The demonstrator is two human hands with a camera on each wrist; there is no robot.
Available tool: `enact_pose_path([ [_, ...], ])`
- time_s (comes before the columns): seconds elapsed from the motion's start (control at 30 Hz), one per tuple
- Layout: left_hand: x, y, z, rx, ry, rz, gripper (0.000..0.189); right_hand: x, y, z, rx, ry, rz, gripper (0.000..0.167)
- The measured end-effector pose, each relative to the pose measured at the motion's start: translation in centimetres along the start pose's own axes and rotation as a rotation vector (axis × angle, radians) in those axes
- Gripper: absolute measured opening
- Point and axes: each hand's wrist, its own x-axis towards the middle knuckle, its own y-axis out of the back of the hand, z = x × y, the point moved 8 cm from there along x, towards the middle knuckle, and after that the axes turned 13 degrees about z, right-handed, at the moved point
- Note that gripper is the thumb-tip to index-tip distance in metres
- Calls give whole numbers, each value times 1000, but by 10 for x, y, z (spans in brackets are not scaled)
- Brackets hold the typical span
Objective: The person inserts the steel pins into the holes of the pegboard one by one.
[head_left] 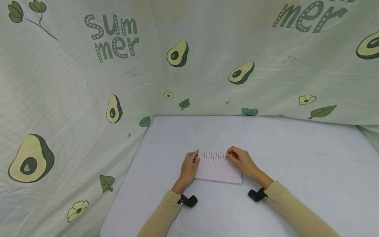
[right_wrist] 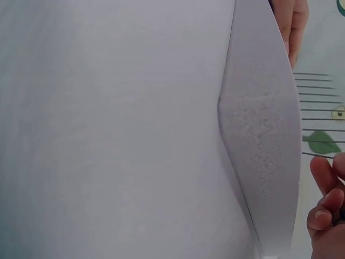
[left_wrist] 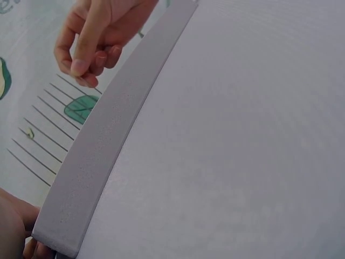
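Observation:
A white pegboard (head_left: 219, 171) with rows of small holes lies on the table. Several thin metal pins (head_left: 211, 155) stand upright in a row along its far edge. My left hand (head_left: 188, 167) grips the board's left edge near the far corner; its fingertips are partly hidden in the left wrist view. Over the right end of the row, my right hand (head_left: 242, 160) pinches a thin pin between thumb and forefinger, the other fingers curled. In the right wrist view, the fingertips of the right hand (right_wrist: 328, 208) are right beside the last pin (right_wrist: 318, 155).
The board rests on a white table (head_left: 296, 164). Behind and to the left hangs a pale green cloth (head_left: 207, 19) printed with avocados, leaves and lettering. Black wrist cameras (head_left: 189, 201) are strapped to both beige sleeves (head_left: 299, 210).

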Motion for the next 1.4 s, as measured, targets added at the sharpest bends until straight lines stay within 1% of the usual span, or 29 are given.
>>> enact_pose_path([
  [0.2,0,1,2,3,-3,-9,43,0,0,0,-6,11,2,6],
  [0.33,0,1,2,5,-21,4,42,-1,-1,2,-14,-7,-9,5],
  [0.43,0,0,1,4,-12,-2,42,-2,-2,3,-22,-13,-15,5],
  [0.63,0,0,-1,-7,11,-20,43,-1,-3,1,-34,6,-23,5],
  [0.93,0,-1,0,-2,8,-18,43,-3,-4,5,-56,-31,-48,5],
  [1.1,2,2,4,-24,5,-10,42,-3,-2,8,-59,-54,-57,7],
  [1.27,4,3,3,-55,30,-46,43,-2,6,12,-60,-70,-38,9],
  [1.4,4,5,-3,-104,57,-80,44,1,17,15,-78,-80,-11,8],
])
